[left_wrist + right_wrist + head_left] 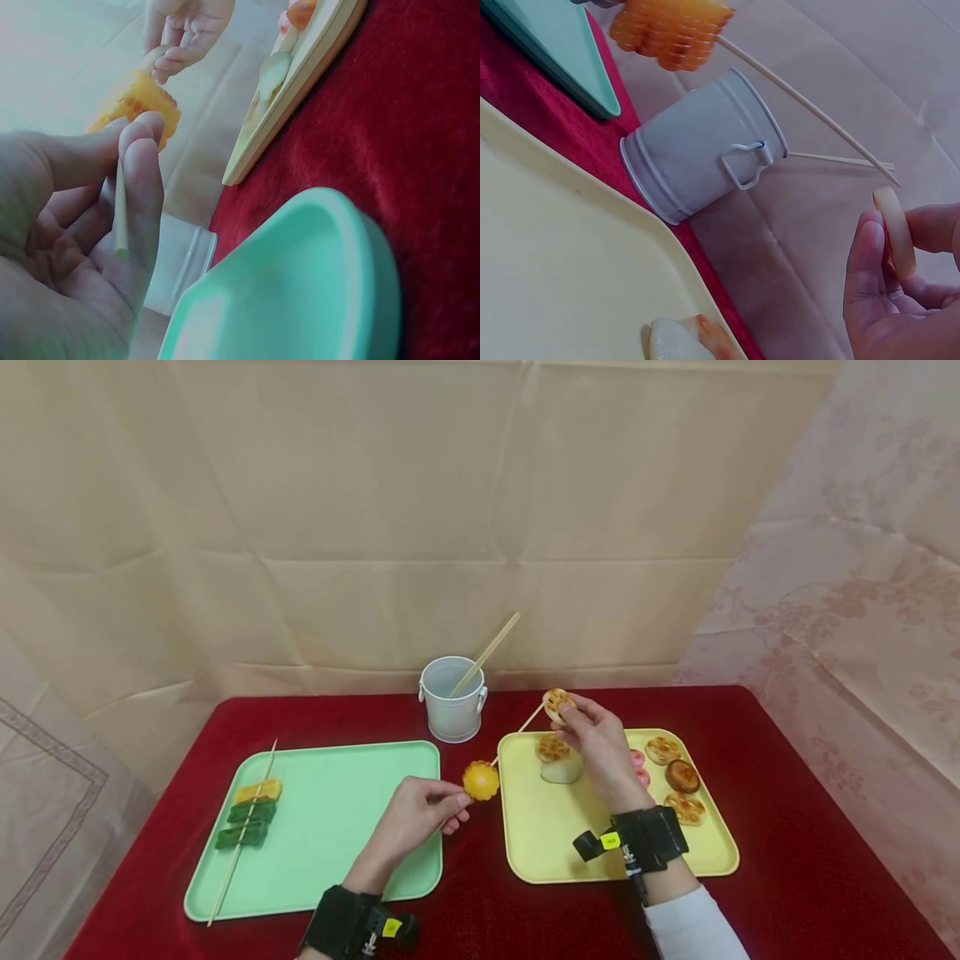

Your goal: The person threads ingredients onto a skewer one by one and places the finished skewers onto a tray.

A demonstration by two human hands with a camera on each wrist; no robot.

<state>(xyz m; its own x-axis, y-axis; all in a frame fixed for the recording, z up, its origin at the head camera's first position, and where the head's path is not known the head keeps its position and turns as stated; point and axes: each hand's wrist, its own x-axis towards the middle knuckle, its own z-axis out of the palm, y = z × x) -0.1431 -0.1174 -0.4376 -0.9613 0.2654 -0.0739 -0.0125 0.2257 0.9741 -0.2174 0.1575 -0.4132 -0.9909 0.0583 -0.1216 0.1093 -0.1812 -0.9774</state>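
My left hand (423, 818) pinches a thin wooden skewer (531, 718) between thumb and fingers. Threaded on that skewer, right by the fingertips, is a yellow corn piece (481, 780) with a ridged outer edge. The skewer's blunt end (121, 244) sticks out below the left fingers. Above the yellow tray's far edge, my right hand (600, 747) pinches a round, browned lotus root slice (558, 705) on edge. In the right wrist view, the skewer's pointed tip (897, 182) lies close beside the top of the slice (897, 232).
A yellow tray (540, 852) at right holds several lotus slices (663, 750), a brown round piece (682, 776), a pale piece (562, 768) and pink pieces (640, 767). The green tray (337, 827) bears a loaded skewer (242, 835). Behind stands a white bucket (453, 718) with sticks (487, 653).
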